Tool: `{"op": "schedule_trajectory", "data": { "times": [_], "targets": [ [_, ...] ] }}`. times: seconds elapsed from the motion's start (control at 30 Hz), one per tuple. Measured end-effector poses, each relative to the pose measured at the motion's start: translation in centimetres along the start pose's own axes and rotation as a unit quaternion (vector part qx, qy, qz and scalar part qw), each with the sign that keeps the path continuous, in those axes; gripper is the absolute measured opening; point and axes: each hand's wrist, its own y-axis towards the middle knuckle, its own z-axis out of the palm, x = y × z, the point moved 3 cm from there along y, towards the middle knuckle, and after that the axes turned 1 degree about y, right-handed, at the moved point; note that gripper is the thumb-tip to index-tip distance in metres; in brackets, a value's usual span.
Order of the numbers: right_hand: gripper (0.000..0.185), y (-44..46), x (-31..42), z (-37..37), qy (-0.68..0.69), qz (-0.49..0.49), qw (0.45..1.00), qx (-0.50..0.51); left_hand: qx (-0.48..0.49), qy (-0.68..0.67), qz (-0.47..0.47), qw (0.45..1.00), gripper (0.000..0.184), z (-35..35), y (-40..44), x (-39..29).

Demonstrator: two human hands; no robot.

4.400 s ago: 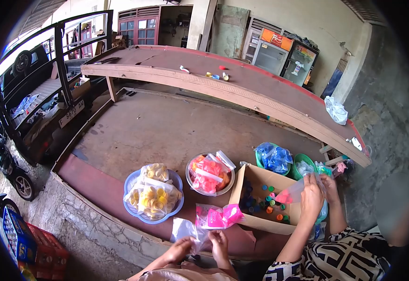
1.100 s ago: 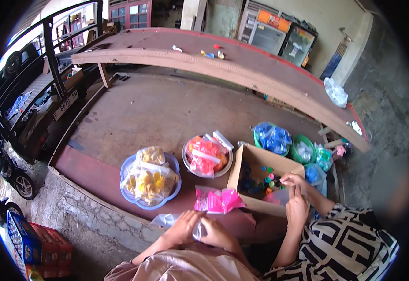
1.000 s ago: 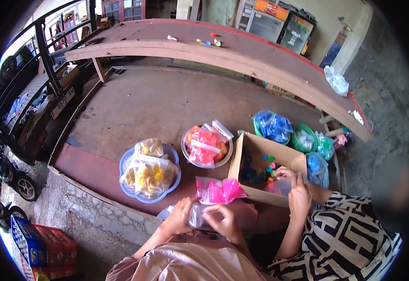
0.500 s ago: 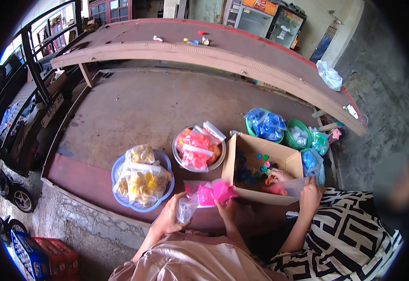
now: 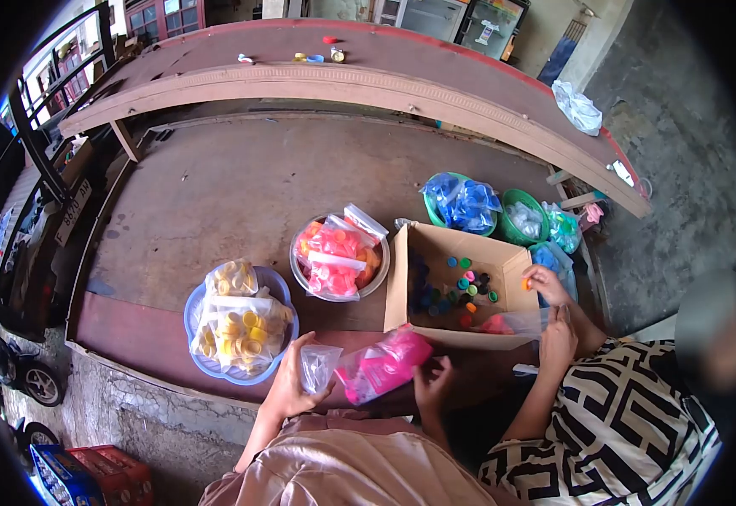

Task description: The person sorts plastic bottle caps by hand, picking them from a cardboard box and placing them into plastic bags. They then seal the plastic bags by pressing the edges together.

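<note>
Clear bag (image 5: 319, 368) and pink bag (image 5: 385, 364)

Left of the cardboard box (image 5: 398, 282), fingers of the left hand (image 5: 288, 385) clamp the crumpled clear bag. At the box's near-left corner slants the glossy pink bag; the right hand's (image 5: 432, 384) grip there is unclear.

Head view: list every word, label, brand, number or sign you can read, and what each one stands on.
"F 8670 A…": licence plate on the dark vehicle at left; its last letter is unclear.
Pink packet: print too blurred to read.
White sticker on the fridge door: too small to read.
Blue crate: any lettering is too blurred to read.
</note>
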Motion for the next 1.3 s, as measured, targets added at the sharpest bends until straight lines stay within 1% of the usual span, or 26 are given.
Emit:
{"op": "schedule_trajectory", "data": {
  "times": [0.03,0.13,0.17,0.27,0.33,0.37,0.4,0.47,0.57,0.67,0.7,0.77,0.9,1.0,1.07,1.1,1.13,1.17,1.2,1.27,1.3],
  "targets": [
    [0.031,0.9,2.6,-1.4,-0.104,-0.045,0.991,-0.066,0.0,0.017,0.007,1.0,0.086,0.3,0.0,-0.1],
    [0.024,2.6,4.1,-2.9,0.03,0.098,0.994,-0.042,0.013,0.053,0.02,0.998,0.088,1.2,0.0,-0.5],
    [0.019,3.4,4.8,-2.7,0.034,0.065,0.995,-0.068,0.019,0.064,0.024,0.998,0.088,1.4,0.1,-0.7],
    [0.021,7.5,9.3,-1.9,-0.048,-0.102,0.989,-0.093,0.035,0.061,0.061,0.996,0.089,1.9,0.3,-0.6],
    [0.023,10.4,9.0,-0.6,-0.089,-0.169,0.98,-0.052,0.041,0.034,0.051,0.997,0.089,2.0,0.3,-0.7],
    [0.023,11.9,8.7,0.3,-0.086,-0.174,0.981,-0.01,0.041,0.021,0.049,0.998,0.089,2.1,0.4,-0.6],
    [0.022,13.2,8.7,1.0,-0.096,-0.133,0.985,0.046,0.041,0.007,0.047,0.998,0.09,2.0,0.4,-0.6],
    [0.021,15.6,6.5,3.2,-0.139,-0.108,0.976,0.125,0.043,0.014,0.047,0.998,0.09,1.7,0.6,-0.8],
    [0.017,18.4,3.9,7.2,-0.288,-0.083,0.914,0.275,0.04,0.04,0.058,0.997,0.088,1.3,0.8,-1.1],
    [0.016,19.4,2.1,11.2,-0.44,-0.077,0.829,0.338,0.04,0.051,0.051,0.997,0.088,1.0,1.0,-1.4],
    [0.018,19.6,-0.4,12.6,-0.432,-0.083,0.826,0.354,0.041,0.05,0.046,0.997,0.088,1.0,1.1,-1.4],
    [0.022,19.5,-2.1,13.5,-0.408,-0.075,0.818,0.399,0.043,0.041,0.033,0.998,0.088,1.1,1.3,-1.3],
    [0.025,19.0,-3.9,14.0,-0.371,-0.085,0.836,0.396,0.051,0.04,0.039,0.997,0.089,1.8,1.8,-0.9],
    [0.026,18.9,-3.3,13.2,-0.343,-0.054,0.872,0.346,0.053,0.02,0.052,0.997,0.089,2.4,2.6,-1.5],
    [0.029,19.1,-1.7,12.2,-0.271,-0.092,0.921,0.262,0.036,0.013,0.057,0.998,0.088,2.7,3.5,-1.8],
    [0.031,18.9,0.4,11.4,-0.233,-0.111,0.94,0.221,0.029,0.004,0.057,0.998,0.088,2.8,3.9,-1.6],
    [0.031,18.7,1.9,10.7,0.02,0.017,0.974,0.223,0.021,-0.005,0.058,0.998,0.088,2.9,4.1,-1.3],
    [0.031,18.3,4.2,9.8,0.238,0.146,0.926,0.255,0.012,0.0,0.071,0.997,0.088,3.1,4.3,-1.0],
    [0.03,17.5,6.4,8.8,0.438,0.267,0.814,0.272,0.01,-0.013,0.067,0.998,0.088,3.1,4.5,-1.1],
    [0.027,15.6,12.1,6.5,0.469,0.169,0.815,0.297,0.01,-0.04,0.055,0.998,0.088,3.1,5.1,-1.4],
    [0.025,15.0,14.2,5.8,0.416,0.086,0.848,0.317,0.005,-0.042,0.053,0.998,0.088,3.2,5.3,-1.6]
  ]
}}
